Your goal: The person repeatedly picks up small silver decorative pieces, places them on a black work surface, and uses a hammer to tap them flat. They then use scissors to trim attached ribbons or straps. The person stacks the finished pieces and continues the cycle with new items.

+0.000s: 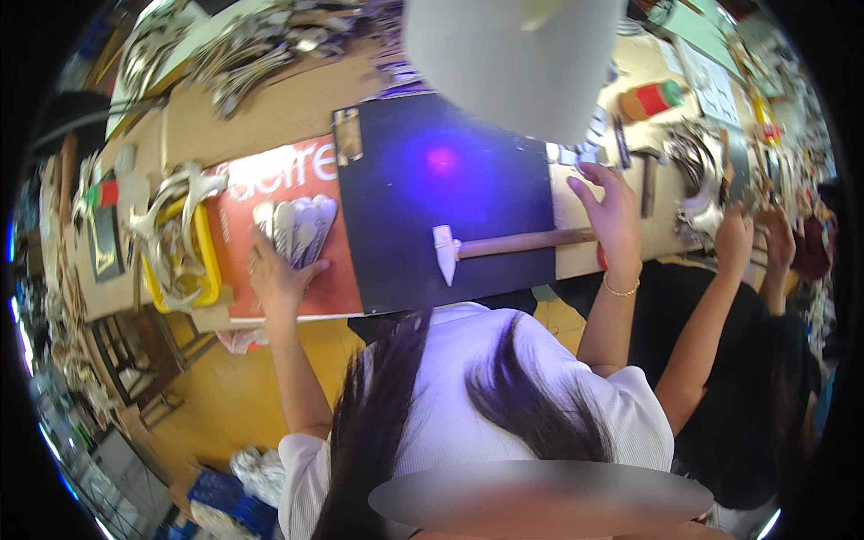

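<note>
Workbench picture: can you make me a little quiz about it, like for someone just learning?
1. True or false: the hammer lies with its head on the black mat.
2. What does the left hand hold? A) scissors, B) silvery cutlery pieces, C) a cup.
3. Fill in the colour: the tray to the left of the red sheet is ____.

Key: 1 true; 2 B; 3 yellow.

Can see large white lettering [281,169], partly lost to glare, across the glossy red rectangular paper sheet [335,270] at nine o'clock. Cannot read the tiny print [222,236] along its left edge, nor blurred marks on the white rectangular paper [708,85] at two o'clock.
</note>
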A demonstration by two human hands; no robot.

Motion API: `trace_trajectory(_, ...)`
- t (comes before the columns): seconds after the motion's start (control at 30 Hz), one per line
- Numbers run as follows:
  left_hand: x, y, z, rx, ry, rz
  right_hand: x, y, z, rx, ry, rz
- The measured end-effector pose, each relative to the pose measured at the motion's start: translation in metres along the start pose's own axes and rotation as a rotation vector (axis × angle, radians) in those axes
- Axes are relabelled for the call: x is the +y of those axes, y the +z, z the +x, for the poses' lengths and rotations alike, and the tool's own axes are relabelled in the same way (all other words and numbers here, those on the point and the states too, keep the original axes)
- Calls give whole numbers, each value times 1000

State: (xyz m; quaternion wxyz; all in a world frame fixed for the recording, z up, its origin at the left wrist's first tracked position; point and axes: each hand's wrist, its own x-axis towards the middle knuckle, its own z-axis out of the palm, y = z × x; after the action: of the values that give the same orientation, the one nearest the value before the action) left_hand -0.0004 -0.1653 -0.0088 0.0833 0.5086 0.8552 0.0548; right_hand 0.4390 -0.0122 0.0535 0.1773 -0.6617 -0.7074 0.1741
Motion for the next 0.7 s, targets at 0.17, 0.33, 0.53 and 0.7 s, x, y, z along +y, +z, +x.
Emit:
trace_trajectory(0.17, -10, -6, 7, -7, -24, -134, -7, 1, 11, -49, 2, 8)
trace_trajectory(0.33, -13, -5, 17, -76, 34, -231, -4, -9, 7, 4, -107, 64)
trace_trajectory(0.53, -16, 6, 7, 54, 117, -107, -14, -8, 7, -58, -36, 16)
trace_trajectory(0.7, -22, 8, 8, -40, 1, -146, -3, -4, 33, -12, -202, 4)
